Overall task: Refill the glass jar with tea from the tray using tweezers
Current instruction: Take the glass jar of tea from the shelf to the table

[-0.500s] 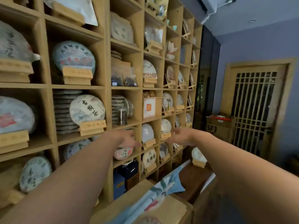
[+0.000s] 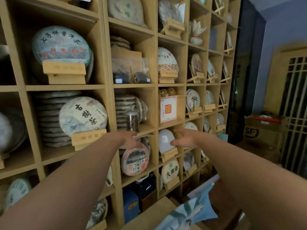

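Note:
A tall glass jar (image 2: 132, 121) with dark tea inside stands upright on a shelf of the wooden rack, in front of a stack of tea cakes. My left hand (image 2: 129, 139) reaches out just below the jar, fingers stretched, holding nothing. My right hand (image 2: 185, 138) is stretched toward the shelves to the right of the jar, fingers relaxed and empty. No tray or tweezers are in view.
The wooden shelf rack (image 2: 108, 87) fills the left and middle, packed with wrapped round tea cakes on wooden stands. A white boxed item (image 2: 168, 109) sits right of the jar. A blue cloth (image 2: 194, 211) lies on a wooden surface below. A cardboard box (image 2: 262, 128) stands by the lattice door.
Both hands have moved closer to the shelves, and my view has come nearer to the rack. The left hand now sits directly under the jar's shelf.

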